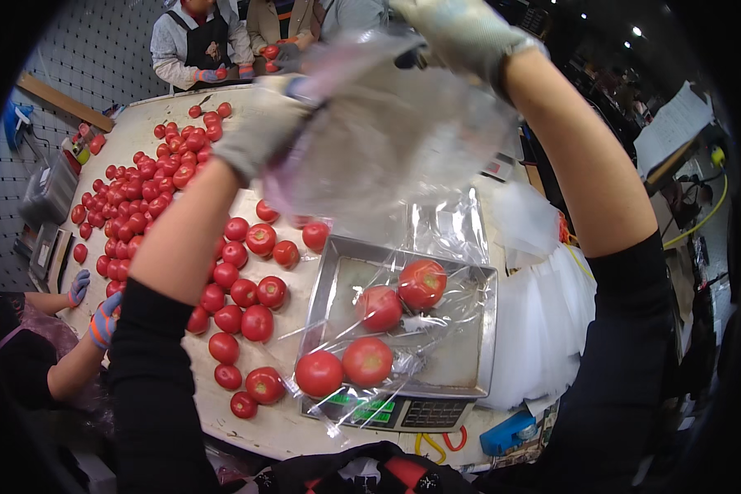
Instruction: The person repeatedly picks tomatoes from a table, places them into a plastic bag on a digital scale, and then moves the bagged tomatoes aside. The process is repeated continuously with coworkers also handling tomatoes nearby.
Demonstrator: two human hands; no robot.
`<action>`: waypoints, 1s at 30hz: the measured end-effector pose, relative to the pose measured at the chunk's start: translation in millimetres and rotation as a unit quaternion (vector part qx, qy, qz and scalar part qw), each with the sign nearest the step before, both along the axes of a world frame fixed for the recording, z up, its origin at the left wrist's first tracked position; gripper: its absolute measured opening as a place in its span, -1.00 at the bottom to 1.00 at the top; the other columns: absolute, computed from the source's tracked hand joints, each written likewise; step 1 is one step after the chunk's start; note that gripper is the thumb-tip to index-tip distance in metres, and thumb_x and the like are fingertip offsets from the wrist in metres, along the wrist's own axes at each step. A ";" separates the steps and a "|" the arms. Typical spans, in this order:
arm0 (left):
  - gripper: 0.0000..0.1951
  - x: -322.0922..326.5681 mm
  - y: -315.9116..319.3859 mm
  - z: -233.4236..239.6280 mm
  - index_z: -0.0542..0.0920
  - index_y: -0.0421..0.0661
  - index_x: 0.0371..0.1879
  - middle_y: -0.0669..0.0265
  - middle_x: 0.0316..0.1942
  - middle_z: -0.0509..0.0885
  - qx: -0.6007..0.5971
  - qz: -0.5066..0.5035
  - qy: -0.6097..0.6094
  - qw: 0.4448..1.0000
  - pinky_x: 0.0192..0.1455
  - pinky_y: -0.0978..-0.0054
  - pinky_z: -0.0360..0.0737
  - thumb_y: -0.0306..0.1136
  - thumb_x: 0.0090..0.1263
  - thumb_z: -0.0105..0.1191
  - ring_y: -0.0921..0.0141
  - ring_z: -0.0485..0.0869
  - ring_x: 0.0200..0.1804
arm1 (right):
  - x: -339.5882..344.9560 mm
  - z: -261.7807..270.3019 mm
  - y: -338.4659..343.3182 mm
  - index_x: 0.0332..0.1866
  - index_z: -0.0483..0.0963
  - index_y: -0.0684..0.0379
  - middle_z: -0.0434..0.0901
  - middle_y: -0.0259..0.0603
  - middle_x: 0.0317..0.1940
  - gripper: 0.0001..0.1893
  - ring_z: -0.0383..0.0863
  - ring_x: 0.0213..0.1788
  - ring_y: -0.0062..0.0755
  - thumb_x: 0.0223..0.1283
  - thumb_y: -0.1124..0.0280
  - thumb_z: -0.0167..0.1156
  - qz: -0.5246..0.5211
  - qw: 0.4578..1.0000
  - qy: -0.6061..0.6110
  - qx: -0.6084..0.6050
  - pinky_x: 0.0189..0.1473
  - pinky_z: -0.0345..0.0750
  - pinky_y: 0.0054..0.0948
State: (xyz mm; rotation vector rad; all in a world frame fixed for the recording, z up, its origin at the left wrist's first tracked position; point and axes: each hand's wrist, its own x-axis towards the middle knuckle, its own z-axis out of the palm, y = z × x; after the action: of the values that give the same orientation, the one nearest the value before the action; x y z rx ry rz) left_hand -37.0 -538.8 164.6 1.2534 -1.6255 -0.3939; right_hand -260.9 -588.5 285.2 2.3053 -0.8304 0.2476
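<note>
Both my hands wear pale knitted gloves and are raised over the table. My left hand [268, 126] grips one side of a blurred clear plastic bag [370, 136]; my right hand [469, 46] is at its upper right edge, fingers partly hidden, and seems to hold it too. Below them, several tomatoes [368, 361] lie on or in clear plastic film in the metal tray [493, 333] of a digital scale [435, 415]. More loose tomatoes [257, 323] lie left of the tray, and a large heap [129, 204] spreads farther left.
White plastic sleeves [531, 327] hang fanned at the right. A blue tape dispenser [509, 432] and scissors with looped handles [431, 447] lie near the front edge. A co-worker's gloved hands [104, 321] rest at the left edge; other people [207, 49] stand across the table handling tomatoes.
</note>
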 end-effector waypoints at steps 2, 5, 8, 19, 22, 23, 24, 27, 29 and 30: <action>-0.84 34.5 6.1 17.7 0.66 -0.19 -0.24 0.41 -0.45 0.65 0.030 -0.049 0.104 0.993 -0.32 0.52 0.54 -0.36 0.33 0.22 0.51 0.62 -0.39 | -1.4 42.3 61.6 0.17 0.41 0.19 0.61 0.02 -0.09 -0.54 0.61 -0.05 -0.13 0.23 0.23 0.24 -0.089 0.988 -0.112 0.055 0.06 0.53 -0.20; -0.81 162.9 59.7 23.4 0.60 -0.26 -0.08 0.31 -0.26 0.67 0.105 0.040 0.227 0.968 -0.18 0.56 0.57 -0.44 0.42 0.15 0.54 0.59 -0.26 | 18.0 42.4 112.0 0.13 0.42 0.19 0.61 0.00 -0.12 -0.57 0.61 -0.07 -0.14 0.21 0.22 0.24 -0.015 0.976 -0.195 0.093 0.03 0.53 -0.20; -0.82 308.1 135.3 -0.1 0.60 -0.27 -0.07 0.34 -0.33 0.65 0.147 0.111 0.215 0.959 -0.19 0.51 0.58 -0.49 0.42 0.06 0.46 0.62 -0.30 | 36.4 34.6 183.0 0.09 0.43 0.18 0.61 -0.01 -0.15 -0.59 0.62 -0.09 -0.15 0.20 0.21 0.25 0.054 0.974 -0.170 0.141 0.00 0.54 -0.21; -0.75 527.9 353.6 -118.1 0.55 -0.24 0.05 0.26 -0.09 0.61 0.240 0.363 0.334 0.836 0.04 0.45 0.51 -0.45 0.47 -0.04 0.35 0.57 -0.04 | 46.4 -13.6 418.7 -0.07 0.46 0.16 0.62 -0.07 -0.26 -0.65 0.65 -0.17 -0.20 0.15 0.18 0.27 0.228 0.905 0.041 0.356 -0.10 0.56 -0.22; -0.72 550.1 363.4 -154.0 0.54 -0.23 0.09 0.24 -0.02 0.60 0.238 0.370 0.362 0.822 0.11 0.43 0.49 -0.44 0.48 -0.07 0.32 0.55 0.03 | 58.5 -32.3 454.2 -0.12 0.47 0.16 0.62 -0.09 -0.29 -0.67 0.66 -0.19 -0.21 0.14 0.17 0.27 0.251 0.889 0.046 0.380 -0.13 0.57 -0.23; -0.72 554.6 364.0 -167.9 0.53 -0.23 0.10 0.23 0.00 0.59 0.238 0.369 0.368 0.820 0.13 0.42 0.49 -0.44 0.49 -0.08 0.31 0.55 0.05 | 64.4 -39.3 463.8 -0.13 0.47 0.16 0.62 -0.09 -0.30 -0.67 0.66 -0.19 -0.21 0.13 0.16 0.27 0.253 0.885 0.048 0.388 -0.14 0.57 -0.23; -0.71 559.1 361.3 -183.0 0.53 -0.23 0.11 0.23 0.02 0.59 0.239 0.364 0.375 0.818 0.15 0.42 0.48 -0.44 0.49 -0.09 0.30 0.54 0.07 | 68.7 -45.7 472.1 -0.15 0.48 0.16 0.62 -0.10 -0.31 -0.68 0.66 -0.20 -0.22 0.13 0.16 0.27 0.251 0.883 0.047 0.394 -0.15 0.57 -0.23; -0.69 595.6 362.9 -218.3 0.52 -0.22 0.15 0.21 0.09 0.58 0.241 0.332 0.364 0.836 0.22 0.40 0.46 -0.43 0.50 -0.12 0.27 0.52 0.14 | 76.3 -53.0 495.4 -0.19 0.49 0.15 0.62 -0.12 -0.34 -0.69 0.67 -0.22 -0.23 0.11 0.15 0.28 0.255 0.877 0.045 0.405 -0.17 0.57 -0.23; -0.68 696.3 479.9 -166.8 0.51 -0.22 0.17 0.19 0.13 0.57 0.179 0.250 0.204 0.929 0.26 0.39 0.45 -0.42 0.51 -0.14 0.25 0.51 0.19 | 39.4 -48.5 512.8 -0.22 0.49 0.15 0.62 -0.13 -0.36 -0.70 0.68 -0.24 -0.24 0.11 0.15 0.28 0.354 0.856 0.014 0.376 -0.19 0.58 -0.23; -0.66 647.9 402.5 -224.4 0.50 -0.20 0.19 0.19 0.15 0.56 0.224 0.297 0.370 0.851 0.28 0.39 0.44 -0.39 0.51 -0.13 0.24 0.51 0.20 | 69.6 -55.4 510.3 -0.23 0.49 0.15 0.62 -0.13 -0.37 -0.70 0.68 -0.24 -0.24 0.10 0.14 0.28 0.293 0.868 0.032 0.399 -0.20 0.58 -0.24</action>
State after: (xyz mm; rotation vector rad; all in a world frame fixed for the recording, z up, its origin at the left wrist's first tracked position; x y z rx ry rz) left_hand 610.9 -136.3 -59.8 1.6020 -0.4543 -0.7686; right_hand -191.3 -78.2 229.7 3.2980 -0.1473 0.0833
